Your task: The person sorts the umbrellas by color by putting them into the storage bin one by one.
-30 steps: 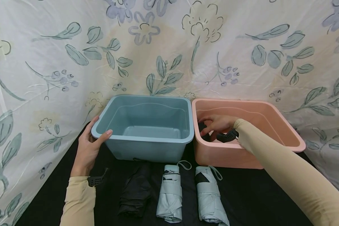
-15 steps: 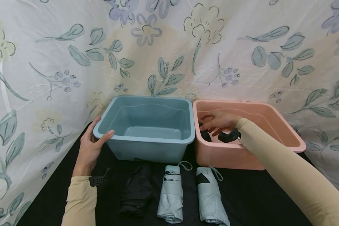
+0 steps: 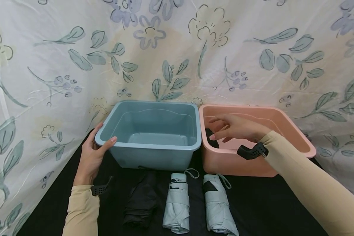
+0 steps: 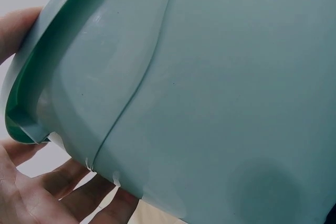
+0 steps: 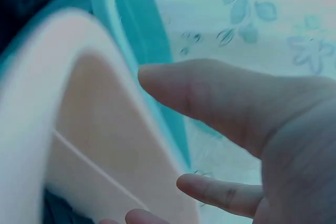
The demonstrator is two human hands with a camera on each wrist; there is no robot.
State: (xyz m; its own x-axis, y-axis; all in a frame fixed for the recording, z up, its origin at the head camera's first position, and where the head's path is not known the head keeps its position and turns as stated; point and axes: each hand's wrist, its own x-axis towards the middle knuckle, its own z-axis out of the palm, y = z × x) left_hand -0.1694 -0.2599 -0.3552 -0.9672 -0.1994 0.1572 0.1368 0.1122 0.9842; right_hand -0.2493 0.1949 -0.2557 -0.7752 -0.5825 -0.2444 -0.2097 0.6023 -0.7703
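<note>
My left hand (image 3: 91, 157) grips the near left corner of the blue plastic bin (image 3: 154, 145); the thumb lies over the rim and the fingers rest against the outer wall, as the left wrist view also shows. My right hand (image 3: 239, 127) is above the inside of the pink plastic bin (image 3: 236, 164), fingers spread and holding nothing. Below its fingertips, at the left end of the pink bin, lies a black item (image 3: 211, 137), partly hidden by the bin's wall. In the right wrist view, thumb and fingers stand apart over the pink bin's rim (image 5: 68, 24).
In front of the bins lie a folded black umbrella (image 3: 141, 200) and two folded light grey umbrellas, a left one (image 3: 177, 203) and a right one (image 3: 219, 203), with wrist loops. A black cloth (image 3: 268, 206) covers the table. A floral curtain (image 3: 171, 49) hangs behind.
My right hand has risen and drawn back to the right, away from the black item in the pink bin, its fingers loosening. My left hand stays at the blue bin's corner.
</note>
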